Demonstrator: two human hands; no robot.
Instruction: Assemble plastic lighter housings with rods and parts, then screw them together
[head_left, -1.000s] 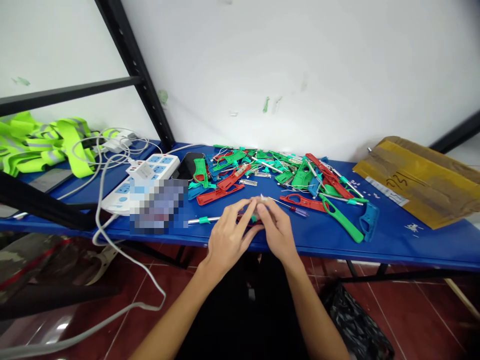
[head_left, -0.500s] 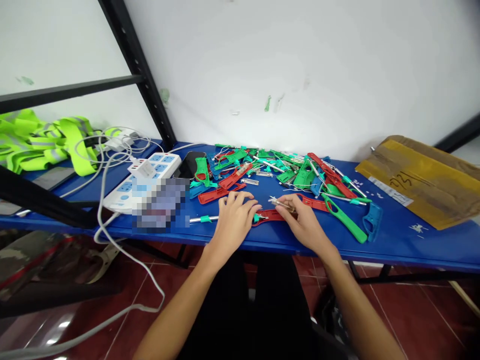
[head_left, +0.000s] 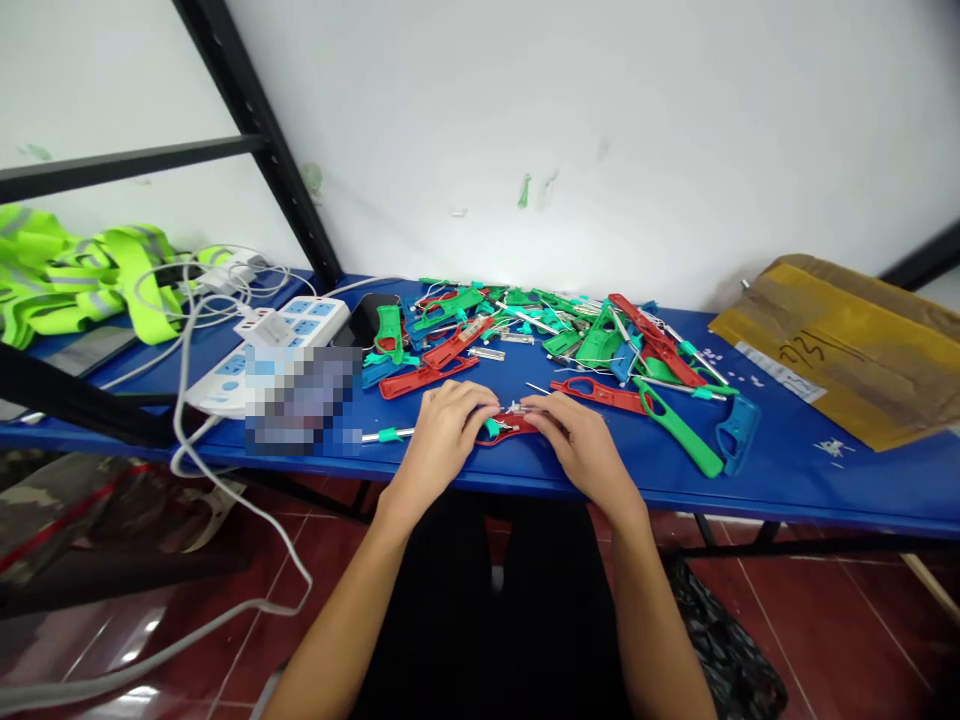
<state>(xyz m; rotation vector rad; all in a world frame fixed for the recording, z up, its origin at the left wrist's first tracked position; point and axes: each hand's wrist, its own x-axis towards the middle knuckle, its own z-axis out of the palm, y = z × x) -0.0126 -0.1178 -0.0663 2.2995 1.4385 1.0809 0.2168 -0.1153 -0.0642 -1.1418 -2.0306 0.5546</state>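
Near the front edge of the blue table (head_left: pixel 787 480) lies a red plastic handle piece (head_left: pixel 510 428) with a small teal part at its left end. My left hand (head_left: pixel 442 435) rests on its left end, fingers curled and pinching there. On the right end sits my right hand (head_left: pixel 581 445), whose fingertips pinch a small clear and metal part (head_left: pixel 517 408) against the handle. A metal rod with a teal collar (head_left: pixel 386 435) lies just left of my left hand. Behind my hands spreads a pile of red, green and blue handle pieces (head_left: pixel 570 335) with thin metal rods.
A white power strip (head_left: pixel 277 345) with tangled cables lies at the left, beside a black phone (head_left: pixel 367 320). Neon yellow vests (head_left: pixel 82 285) lie far left behind a black frame bar (head_left: pixel 75 400). Flattened cardboard (head_left: pixel 847 350) covers the right end of the table. A black bag (head_left: pixel 720 640) sits on the red floor.
Both hands came down from holding a small part in the air to the red handle piece. My right hand went right for a small metal part and came back to the handle.
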